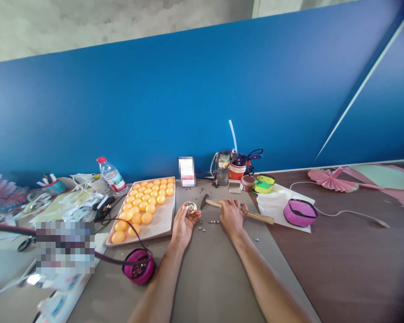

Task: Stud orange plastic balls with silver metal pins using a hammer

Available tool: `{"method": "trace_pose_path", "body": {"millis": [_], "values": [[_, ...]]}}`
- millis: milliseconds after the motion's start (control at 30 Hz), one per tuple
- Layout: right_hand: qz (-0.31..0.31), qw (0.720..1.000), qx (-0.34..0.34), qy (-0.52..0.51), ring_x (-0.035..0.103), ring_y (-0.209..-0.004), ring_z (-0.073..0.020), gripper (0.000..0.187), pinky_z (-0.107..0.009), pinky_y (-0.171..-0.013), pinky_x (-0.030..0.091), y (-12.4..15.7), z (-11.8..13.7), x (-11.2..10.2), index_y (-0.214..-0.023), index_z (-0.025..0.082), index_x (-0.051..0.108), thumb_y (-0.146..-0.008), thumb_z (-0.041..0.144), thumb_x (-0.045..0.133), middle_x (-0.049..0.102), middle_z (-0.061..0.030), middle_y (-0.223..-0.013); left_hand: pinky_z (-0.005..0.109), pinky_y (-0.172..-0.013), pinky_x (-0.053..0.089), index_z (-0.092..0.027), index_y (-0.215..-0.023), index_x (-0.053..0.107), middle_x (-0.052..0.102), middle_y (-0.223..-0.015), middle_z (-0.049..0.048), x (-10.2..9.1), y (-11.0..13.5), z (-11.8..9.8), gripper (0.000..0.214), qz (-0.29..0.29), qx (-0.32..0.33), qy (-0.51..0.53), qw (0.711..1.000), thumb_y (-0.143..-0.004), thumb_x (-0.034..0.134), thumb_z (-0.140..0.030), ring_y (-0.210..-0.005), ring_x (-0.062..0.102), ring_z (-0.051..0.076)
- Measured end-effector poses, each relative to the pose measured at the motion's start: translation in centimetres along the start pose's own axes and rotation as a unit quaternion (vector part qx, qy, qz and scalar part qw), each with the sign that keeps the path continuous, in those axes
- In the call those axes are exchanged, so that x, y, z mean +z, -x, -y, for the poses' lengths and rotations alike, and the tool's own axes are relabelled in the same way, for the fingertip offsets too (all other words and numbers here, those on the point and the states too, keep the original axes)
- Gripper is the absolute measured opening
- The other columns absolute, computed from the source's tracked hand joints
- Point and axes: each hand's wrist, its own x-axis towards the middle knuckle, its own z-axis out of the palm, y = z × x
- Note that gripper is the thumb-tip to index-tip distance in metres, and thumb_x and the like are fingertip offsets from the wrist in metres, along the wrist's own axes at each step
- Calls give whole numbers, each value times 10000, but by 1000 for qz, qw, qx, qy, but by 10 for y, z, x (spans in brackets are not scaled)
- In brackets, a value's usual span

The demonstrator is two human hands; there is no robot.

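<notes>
My left hand (183, 224) is closed around a small round shiny piece (191, 208) with a yellowish rim, its open side facing up; what kind of thing it is I cannot make out. My right hand (232, 216) grips the wooden handle of a hammer (261, 218) that lies low over the grey mat. The dark hammer head points left, towards my left hand but apart from it. Several small metal bits (213, 222) are scattered on the mat (218, 269) between and around both hands.
Left of my hands stands a shallow tray (164, 220) with many orange balls. Nearer lies a magenta pouch (138, 267) with small pieces inside. A water bottle (112, 177), cables, jars and an orange cup (237, 171) stand behind. To the right is a pink pouch (300, 213) on white paper.
</notes>
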Motion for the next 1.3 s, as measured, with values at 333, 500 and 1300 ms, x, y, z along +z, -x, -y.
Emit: {"method": "trace_pose_path", "body": {"millis": [333, 500, 1300], "values": [[48, 994, -79, -66, 513, -867, -184, 162, -368, -880, 191, 3, 19, -9, -821, 222, 631, -763, 167, 490, 643, -41, -858, 292, -675, 501, -190, -983, 555, 667, -804, 23, 0, 0, 1, 329, 0, 6, -13, 1000, -711, 665, -337, -664, 641, 145], [126, 982, -119, -73, 527, -888, -182, 131, -338, -831, 214, 6, 23, -7, -778, 202, 625, -698, 167, 527, 648, -43, -862, 275, -670, 500, -197, -993, 550, 663, -827, 19, 1, 1, 1, 348, -1, 8, -23, 1000, -697, 681, -323, -677, 639, 135], [154, 817, 39, -554, 510, -586, -126, 100, -245, -596, 406, 0, 36, -3, -725, 185, 560, -705, 267, 507, 550, 21, -620, 301, -695, 496, -182, -970, 550, 658, -843, 28, 2, 2, 2, 319, 20, -8, -42, 999, -698, 676, -291, -690, 641, 152]]}}
